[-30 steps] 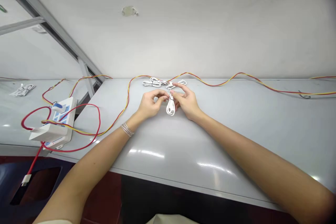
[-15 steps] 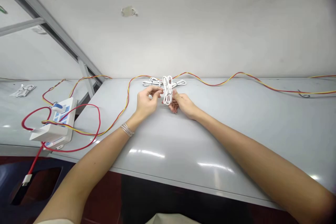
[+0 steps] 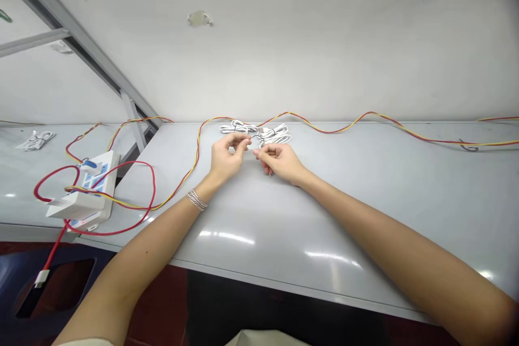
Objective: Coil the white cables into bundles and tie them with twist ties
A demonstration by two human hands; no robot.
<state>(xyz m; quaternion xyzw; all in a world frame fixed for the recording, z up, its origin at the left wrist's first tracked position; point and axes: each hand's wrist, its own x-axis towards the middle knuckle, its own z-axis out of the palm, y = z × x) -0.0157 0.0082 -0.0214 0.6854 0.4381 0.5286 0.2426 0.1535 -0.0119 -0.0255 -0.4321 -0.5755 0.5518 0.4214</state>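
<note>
Over the grey shelf, my left hand (image 3: 227, 155) has its thumb and index finger pinched on a thin black twist tie (image 3: 257, 137), which arcs toward the right. Beside it is my right hand (image 3: 281, 162), with thumb and index fingertips pressed together; whatever they may grip is too small to make out. Just behind the fingers lies a coiled white cable (image 3: 276, 134), its near end partly covered by my right hand. Another coiled white cable (image 3: 237, 127), bound with a dark tie, rests to its left, behind my left fingertips.
A red-and-yellow twisted wire (image 3: 367, 113) runs along the shelf's back edge by the wall. On the left, a white power strip (image 3: 107, 173) carries plugs and a looping red cable (image 3: 153, 184). Farther left lies another white cable bundle (image 3: 36, 140). A dark wire piece (image 3: 469, 147) is at right.
The white cable bundle held upright between my hands has gone down onto the shelf behind my right hand. My right fingertips have come together closer to my left hand, which barely moved.
</note>
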